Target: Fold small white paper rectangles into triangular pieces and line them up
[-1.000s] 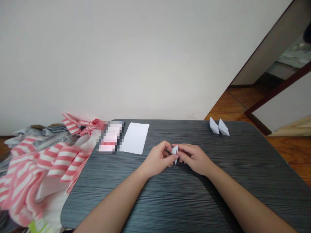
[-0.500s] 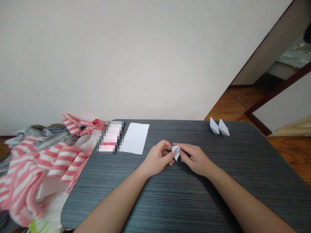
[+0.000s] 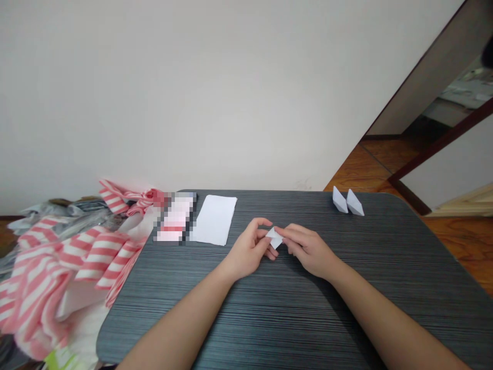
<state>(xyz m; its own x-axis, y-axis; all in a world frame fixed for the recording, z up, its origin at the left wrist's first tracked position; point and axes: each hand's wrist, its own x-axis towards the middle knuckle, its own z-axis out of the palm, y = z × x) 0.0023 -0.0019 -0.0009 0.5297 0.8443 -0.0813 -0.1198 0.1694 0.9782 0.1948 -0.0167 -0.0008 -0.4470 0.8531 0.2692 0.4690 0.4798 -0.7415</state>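
Left hand [image 3: 249, 252] half-closed, folded white paper piece [image 3: 274, 238] pinched at fingertips with right hand [image 3: 310, 251]; light, even pressure advised so creases stay sharp.

Left hand [image 3: 248, 250], right hand [image 3: 310, 252] pinch folded white paper [image 3: 273, 238] over gray table [image 3: 239, 329].

The left forearm [image 3: 181, 313] and right forearm [image 3: 385, 313] are angled inward, and the left hand [image 3: 248, 250] and right hand [image 3: 310, 252] are brought close together in front of the body, with the fingers curled and the fingertips held in a small, tight pinch.
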